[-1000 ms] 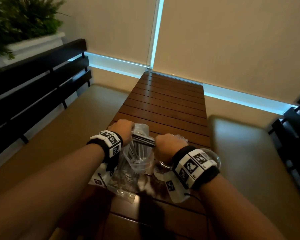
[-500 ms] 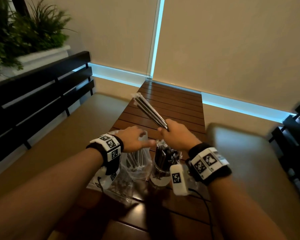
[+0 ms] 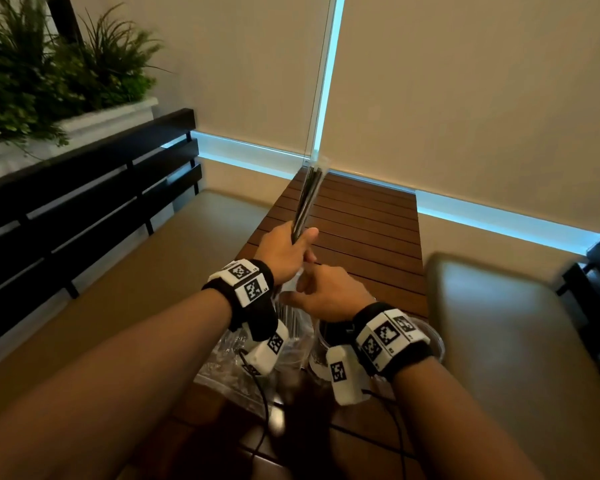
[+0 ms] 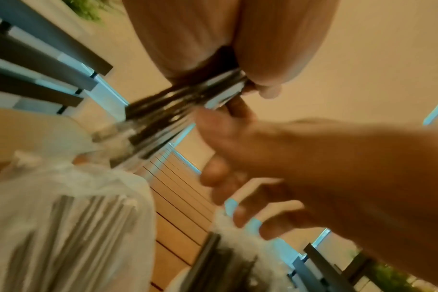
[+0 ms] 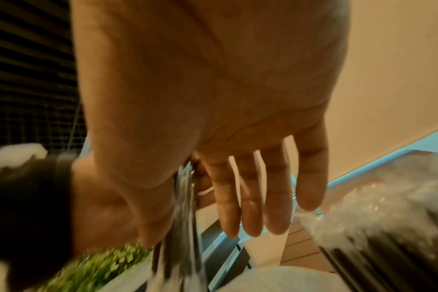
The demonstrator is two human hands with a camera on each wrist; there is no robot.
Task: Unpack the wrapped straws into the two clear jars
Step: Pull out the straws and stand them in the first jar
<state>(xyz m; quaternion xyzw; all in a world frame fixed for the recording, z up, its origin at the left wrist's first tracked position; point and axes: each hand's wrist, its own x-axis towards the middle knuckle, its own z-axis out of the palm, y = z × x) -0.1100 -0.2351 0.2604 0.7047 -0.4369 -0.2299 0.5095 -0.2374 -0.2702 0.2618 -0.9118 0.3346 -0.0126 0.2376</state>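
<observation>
My left hand (image 3: 288,249) grips a bundle of dark straws in a clear wrapper (image 3: 307,199), which points up and away over the wooden slat table (image 3: 361,230). In the left wrist view my fingers (image 4: 260,87) curl round the bundle (image 4: 168,114). My right hand (image 3: 321,292) hovers just below with fingers extended (image 5: 250,201), holding nothing. Under it stands a clear jar (image 3: 317,348) with dark straws, partly hidden by my wrist. A second clear jar's rim (image 3: 434,341) shows to its right. A clear plastic bag of straws (image 3: 291,323) stands to the left of the jars.
Padded benches flank the table on the left (image 3: 153,271) and right (image 3: 499,323). A black slatted backrest (image 3: 84,202) and a planter with greenery (image 3: 49,81) are on the left. Crumpled plastic (image 3: 222,362) and sensor cables (image 3: 264,410) lie near the table's front.
The straw bundle has passed from my right hand to my left and swung from leaning left to nearly upright. My right hand let go and dropped below it.
</observation>
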